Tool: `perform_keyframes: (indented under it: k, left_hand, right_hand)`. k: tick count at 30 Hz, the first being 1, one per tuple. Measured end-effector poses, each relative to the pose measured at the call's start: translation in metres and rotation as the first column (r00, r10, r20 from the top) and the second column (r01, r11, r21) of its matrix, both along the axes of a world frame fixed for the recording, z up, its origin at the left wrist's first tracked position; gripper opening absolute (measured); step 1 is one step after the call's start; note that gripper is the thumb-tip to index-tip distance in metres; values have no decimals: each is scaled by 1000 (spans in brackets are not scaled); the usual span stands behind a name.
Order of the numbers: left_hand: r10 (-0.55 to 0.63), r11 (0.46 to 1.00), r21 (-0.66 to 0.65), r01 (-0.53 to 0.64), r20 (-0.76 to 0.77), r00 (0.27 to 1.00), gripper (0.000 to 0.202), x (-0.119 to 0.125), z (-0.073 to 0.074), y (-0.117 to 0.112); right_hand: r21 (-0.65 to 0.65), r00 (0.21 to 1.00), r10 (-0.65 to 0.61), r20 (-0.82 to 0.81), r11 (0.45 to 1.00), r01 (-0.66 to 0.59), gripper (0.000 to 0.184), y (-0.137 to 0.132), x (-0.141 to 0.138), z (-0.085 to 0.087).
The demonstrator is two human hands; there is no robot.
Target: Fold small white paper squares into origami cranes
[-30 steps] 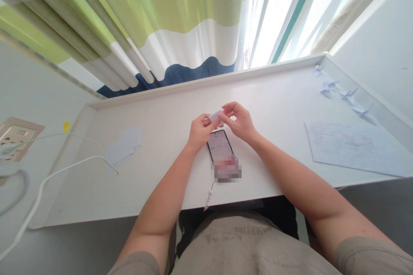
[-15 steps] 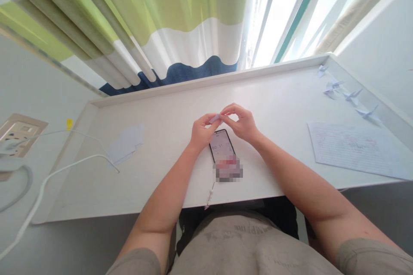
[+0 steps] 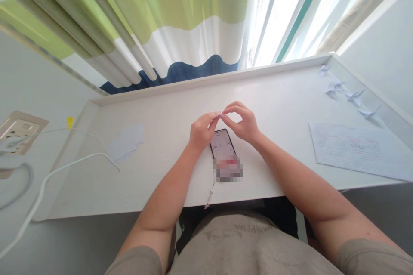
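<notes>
Between my fingertips is a small folded piece of white paper (image 3: pixel 220 114), mostly covered by the fingers. My left hand (image 3: pixel 203 129) pinches it from the left, thumb and fingers pressed together. From the right, my right hand (image 3: pixel 242 123) pinches its other end between thumb and forefinger, the rest of the hand arched. Just below both hands a phone (image 3: pixel 222 150) lies face up on the white desk (image 3: pixel 167 180), with timer digits on its screen and its lower part blurred out. A beaded strap (image 3: pixel 210 196) trails from the phone to the desk's front edge.
Several folded paper cranes (image 3: pixel 355 95) stand along the desk's right rim. Below them lies a printed sheet (image 3: pixel 355 150). Loose white paper pieces (image 3: pixel 126 142) lie at the left beside a white cable (image 3: pixel 80 161) from the wall socket (image 3: pixel 24 133). A curtain (image 3: pixel 180 16) hangs behind.
The paper has turned in my fingertips and shows less of itself now. My left fingers have closed further over it. Both hands stay in nearly the same place above the phone.
</notes>
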State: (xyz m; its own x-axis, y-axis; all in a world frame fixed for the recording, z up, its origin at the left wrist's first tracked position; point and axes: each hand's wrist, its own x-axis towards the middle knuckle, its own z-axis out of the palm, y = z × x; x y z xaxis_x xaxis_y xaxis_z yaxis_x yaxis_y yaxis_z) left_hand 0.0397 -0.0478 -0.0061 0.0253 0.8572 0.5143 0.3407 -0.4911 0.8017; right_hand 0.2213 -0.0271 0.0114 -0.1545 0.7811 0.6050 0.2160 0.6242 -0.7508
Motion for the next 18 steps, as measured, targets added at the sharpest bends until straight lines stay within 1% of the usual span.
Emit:
perform_keyframes:
  k: [4, 8, 11, 13, 18]
  left_hand:
    - [-42, 995, 89, 46, -48, 998, 27, -3, -2, 2]
    - [-55, 988, 137, 67, -90, 994, 28, -4, -5, 3]
    - [-19, 982, 184, 43, -131, 991, 29, -4, -6, 5]
    - [19, 969, 246, 22, -162, 987, 27, -5, -6, 6]
    - [105, 906, 423, 22, -275, 956, 25, -6, -9, 8]
  right_hand:
    - [-19, 998, 49, -38, 999, -49, 20, -4, -3, 1]
    - [-67, 996, 48, -69, 996, -53, 20, -9, -8, 1]
    - [-73, 996, 29, -80, 997, -35, 18, -12, -11, 1]
    - [-74, 995, 29, -96, 997, -36, 13, -12, -12, 0]
    - [-92, 990, 41, -133, 994, -53, 10, -10, -13, -5]
